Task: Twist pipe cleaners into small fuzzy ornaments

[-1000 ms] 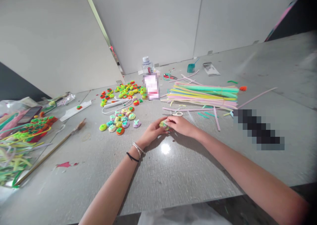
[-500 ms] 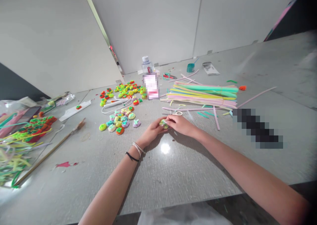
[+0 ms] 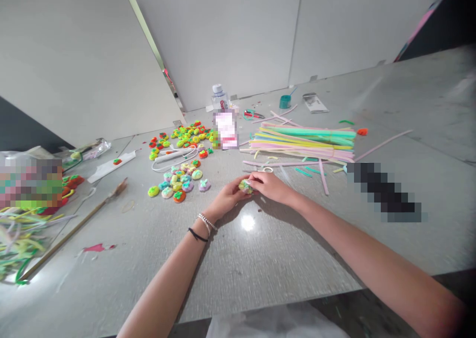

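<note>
Near the middle of the grey table [image 3: 223,258], a small yellow-green fuzzy piece [image 3: 244,185] is held between both hands. My left hand [image 3: 231,195] is closed round its left and lower side. The fingertips of my right hand [image 3: 268,185] pinch its upper right side. My fingers hide part of the piece. Just beyond my right hand lie scissors [image 3: 267,169] with a pale handle. To the left of my left hand sits a group of pastel flower-topped pieces [image 3: 177,179].
A bundle of coloured fuzzy stems [image 3: 305,142] lies behind and right. Orange and yellow-green pieces [image 3: 193,133] are heaped at the back, near a bottle [image 3: 219,98] and a teal tape roll [image 3: 285,101]. A long wooden stick [image 3: 74,231] lies left, beside loose stems [image 3: 18,238].
The whole view has shifted very slightly. Both hands stay around the small piece, and a little more of it shows between the fingers.
</note>
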Demonstrator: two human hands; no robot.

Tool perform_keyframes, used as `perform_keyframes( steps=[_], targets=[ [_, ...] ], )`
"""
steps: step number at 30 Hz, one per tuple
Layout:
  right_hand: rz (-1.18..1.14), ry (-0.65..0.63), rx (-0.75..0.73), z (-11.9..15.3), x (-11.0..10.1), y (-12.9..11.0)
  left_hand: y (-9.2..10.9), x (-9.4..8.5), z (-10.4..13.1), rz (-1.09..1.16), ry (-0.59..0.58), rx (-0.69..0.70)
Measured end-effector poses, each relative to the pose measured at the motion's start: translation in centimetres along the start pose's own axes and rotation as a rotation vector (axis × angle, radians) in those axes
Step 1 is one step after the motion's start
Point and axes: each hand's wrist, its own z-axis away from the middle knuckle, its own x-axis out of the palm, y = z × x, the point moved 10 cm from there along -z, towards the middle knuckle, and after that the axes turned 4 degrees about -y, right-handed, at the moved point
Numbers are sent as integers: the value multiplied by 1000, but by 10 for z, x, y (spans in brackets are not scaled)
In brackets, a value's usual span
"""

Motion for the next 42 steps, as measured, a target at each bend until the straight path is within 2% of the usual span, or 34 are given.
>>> perform_keyframes(
  steps=[9,19,26,31,39,42],
  targets=[
    [42,16,-8,2,-3,-6,-14,-10,-2,82,73,-73],
    [142,1,-47,1,1,-4,-8,-6,-2,1,82,-45],
    [132,-40,-140,4,-1,-19,-7,-3,-1,-33,82,-40],
    [222,-65,-234,9,-2,-31,-9,1,0,-40,19,-84],
    [495,-174,-412,22,6,-55,-13,9,6,-64,-156,-175],
    [497,-135,-423,22,1,-58,-14,6,4,-26,-114,-139]
  ],
)
